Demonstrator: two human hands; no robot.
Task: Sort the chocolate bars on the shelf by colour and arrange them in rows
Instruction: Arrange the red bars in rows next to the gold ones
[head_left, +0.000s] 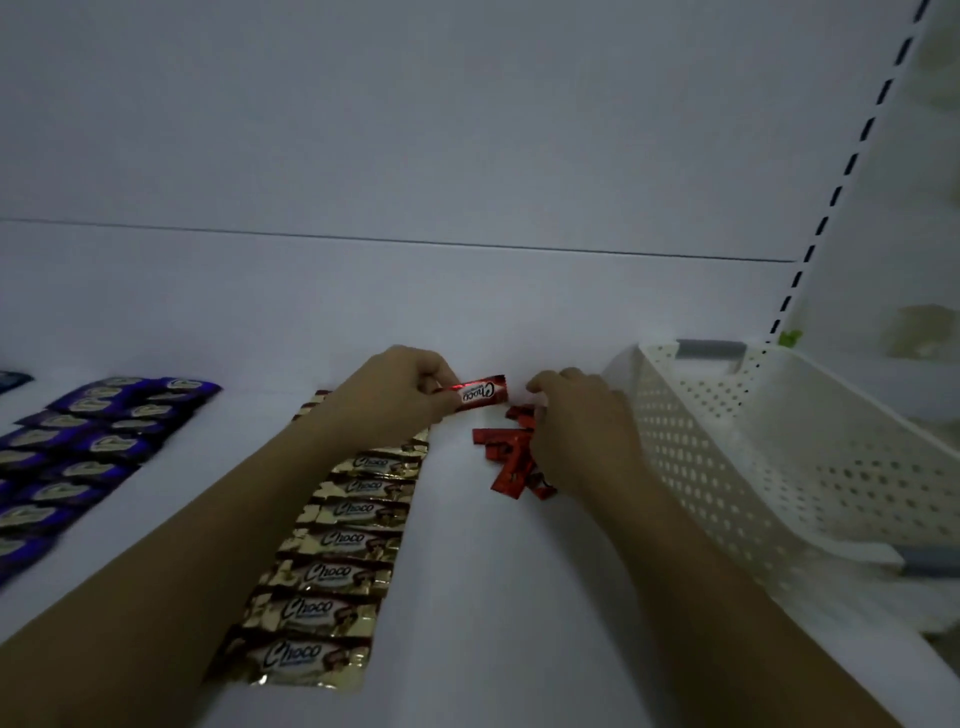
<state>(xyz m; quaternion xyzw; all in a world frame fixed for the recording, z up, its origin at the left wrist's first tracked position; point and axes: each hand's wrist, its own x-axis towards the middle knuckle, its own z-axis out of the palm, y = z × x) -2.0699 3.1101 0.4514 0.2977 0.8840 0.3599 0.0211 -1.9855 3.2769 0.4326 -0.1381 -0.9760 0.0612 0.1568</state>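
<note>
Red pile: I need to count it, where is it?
Head view, right of centre: the red pile lies partly under the right hand, between the gold row and the basket.

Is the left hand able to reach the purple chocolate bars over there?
Probably yes. The purple chocolate bars lie uncovered on the shelf, on the same side as the left hand, and nothing stands between. But its fingers are busy pinching a red Choco bar.

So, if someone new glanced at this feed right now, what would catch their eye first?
Probably the red bar pinched in the left hand mid-shelf, with the right hand on the loose red pile just beside it. Next, the tidy gold row running toward the camera beside the left forearm, purple rows far left, and the white perforated basket on the right.
</note>
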